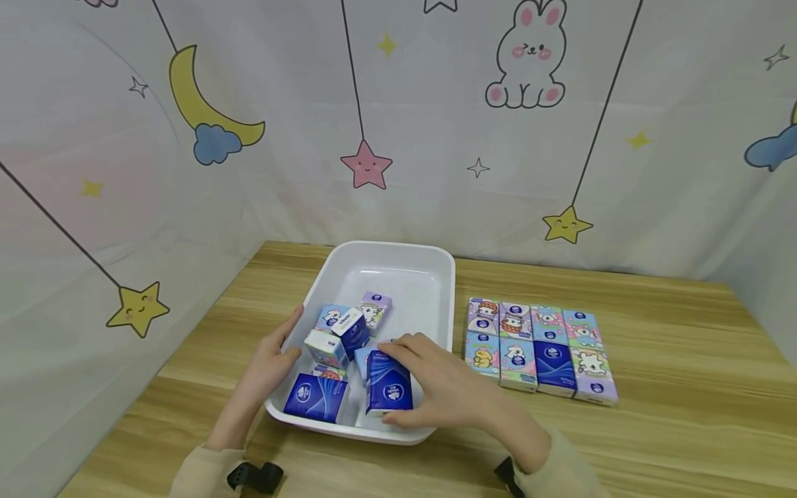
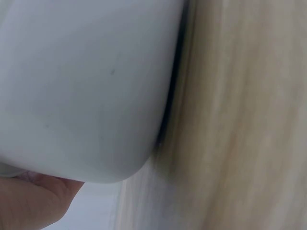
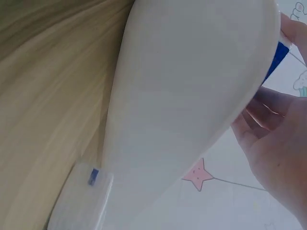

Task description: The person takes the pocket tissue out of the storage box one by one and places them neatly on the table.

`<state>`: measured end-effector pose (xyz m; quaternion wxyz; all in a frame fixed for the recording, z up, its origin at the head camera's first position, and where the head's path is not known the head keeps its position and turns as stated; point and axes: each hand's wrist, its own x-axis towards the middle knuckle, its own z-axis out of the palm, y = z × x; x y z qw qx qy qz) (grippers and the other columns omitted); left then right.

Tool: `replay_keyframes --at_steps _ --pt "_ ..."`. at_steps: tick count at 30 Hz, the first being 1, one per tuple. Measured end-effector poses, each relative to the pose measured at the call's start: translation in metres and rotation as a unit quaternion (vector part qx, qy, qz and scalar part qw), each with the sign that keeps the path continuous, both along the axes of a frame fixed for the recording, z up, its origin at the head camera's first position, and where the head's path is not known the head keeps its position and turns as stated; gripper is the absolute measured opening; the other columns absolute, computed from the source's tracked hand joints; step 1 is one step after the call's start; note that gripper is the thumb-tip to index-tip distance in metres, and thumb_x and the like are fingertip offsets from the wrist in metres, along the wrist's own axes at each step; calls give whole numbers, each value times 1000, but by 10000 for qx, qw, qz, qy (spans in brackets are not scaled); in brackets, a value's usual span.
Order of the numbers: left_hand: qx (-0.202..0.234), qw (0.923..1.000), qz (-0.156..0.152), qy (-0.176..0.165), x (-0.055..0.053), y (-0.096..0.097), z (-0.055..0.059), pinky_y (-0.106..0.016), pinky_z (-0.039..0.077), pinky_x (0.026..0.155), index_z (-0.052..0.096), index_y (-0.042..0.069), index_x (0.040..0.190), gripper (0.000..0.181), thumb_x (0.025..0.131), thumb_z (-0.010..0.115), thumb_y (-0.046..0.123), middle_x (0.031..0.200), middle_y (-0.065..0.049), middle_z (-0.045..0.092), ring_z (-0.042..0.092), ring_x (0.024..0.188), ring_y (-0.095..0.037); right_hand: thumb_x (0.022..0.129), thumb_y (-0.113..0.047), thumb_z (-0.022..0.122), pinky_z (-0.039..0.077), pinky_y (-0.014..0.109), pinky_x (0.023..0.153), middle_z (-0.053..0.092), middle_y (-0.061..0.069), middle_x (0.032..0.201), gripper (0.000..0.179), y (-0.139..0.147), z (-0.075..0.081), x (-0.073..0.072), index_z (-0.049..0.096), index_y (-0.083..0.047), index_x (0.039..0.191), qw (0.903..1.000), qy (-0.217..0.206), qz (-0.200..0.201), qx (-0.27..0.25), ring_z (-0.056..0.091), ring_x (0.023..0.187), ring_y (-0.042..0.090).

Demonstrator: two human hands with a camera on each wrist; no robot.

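Only in the head view are the contents of the white tray point(image 1: 414, 297) shown: small packs point(image 1: 315, 397) in a loose jumble, with 8 bench packs point(image 1: 517, 360) laid in 2 rows of 4 on the bench point(image 1: 679, 408), right of the tray. In the left wrist view, mostly outer wall and bench grain are shown, bench blurred. In the right wrist view, a blue corner is seen past the tray's rim.

Held blue pack point(image 1: 389, 384) is pinched between thumb and fingers of the right hand point(image 1: 451, 387), over the tray's near right part. Dark blue, rectangular, white logo, paler wave lines, white near edge; contact below can't be told. Tray's left rim is gripped by the left hand point(image 1: 266, 366), thumb inside.
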<state>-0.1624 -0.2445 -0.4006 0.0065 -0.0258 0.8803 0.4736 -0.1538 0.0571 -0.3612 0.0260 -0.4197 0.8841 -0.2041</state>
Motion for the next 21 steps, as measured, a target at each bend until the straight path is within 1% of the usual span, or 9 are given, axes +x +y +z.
replay_keyframes --at_steps 6,13,17,21 --pt "-10 10000 -1 12 0 0 0 -56 26 116 24 11 153 70 87 43 -3 158 -17 23 25 144 -40 78 -63 65 50 31 102 50 -4 133 84 9 2 2 38 -21 147 9998 187 -71 -94 48 117 7" --pt "-32 10000 16 46 1 0 0 -57 27 116 24 11 152 70 87 43 -3 158 -16 23 24 144 -40 76 -60 69 52 31 99 50 -3 131 85 20 4 4 41 -17 144 9984 512 -178 -159 50 114 7" --pt "-29 10000 -9 83 0 0 -1 -57 26 116 24 10 152 70 87 43 -4 158 -16 22 23 145 -40 75 -59 71 54 31 96 52 -3 128 84 27 4 5 44 -15 142 9968 736 -288 -144 52 111 8" --pt "-15 9999 -26 108 0 -1 -1 -57 24 117 24 10 152 70 86 43 -4 158 -17 22 22 145 -40 73 -60 72 55 30 94 52 -3 127 85 33 4 6 44 -16 140 9957 843 -367 -111 52 109 7"
